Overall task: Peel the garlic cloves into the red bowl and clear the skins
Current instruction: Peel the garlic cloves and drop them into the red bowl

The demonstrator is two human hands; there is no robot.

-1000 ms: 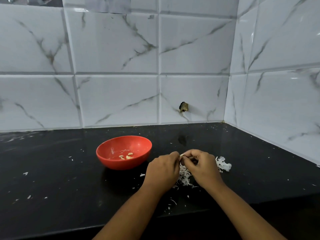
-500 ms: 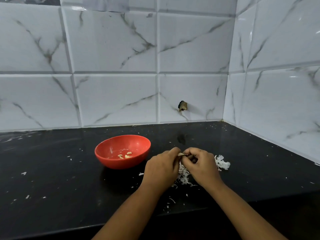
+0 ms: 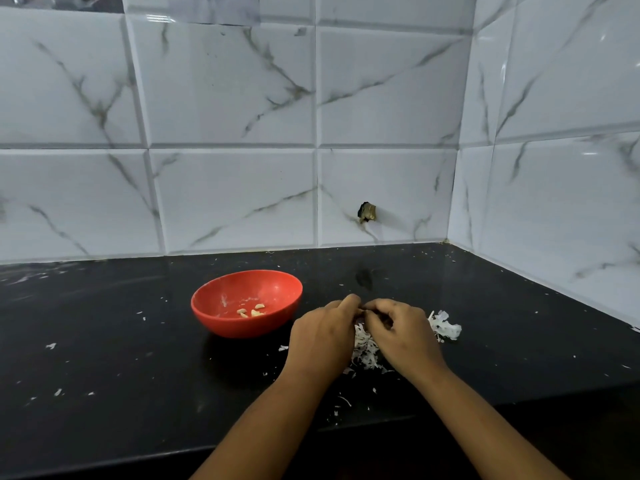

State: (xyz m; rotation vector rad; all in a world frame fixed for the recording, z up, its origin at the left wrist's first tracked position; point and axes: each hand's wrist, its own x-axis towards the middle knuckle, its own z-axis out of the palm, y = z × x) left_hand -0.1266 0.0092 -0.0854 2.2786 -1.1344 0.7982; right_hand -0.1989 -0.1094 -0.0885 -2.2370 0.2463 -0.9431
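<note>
A black table (image 3: 104,341) meets the tiled wall (image 3: 228,98). The left hand (image 3: 322,337) and right hand (image 3: 401,336) curl with fingertips pressed together; I cannot tell what they pinch. The red bowl (image 3: 242,323) sits at their 10 o'clock. A pile of skins (image 3: 365,351) lies beneath them, with a clump (image 3: 445,325) at 3 o'clock. Peeled garlic cloves (image 3: 251,311) lie in the bowl.
</note>
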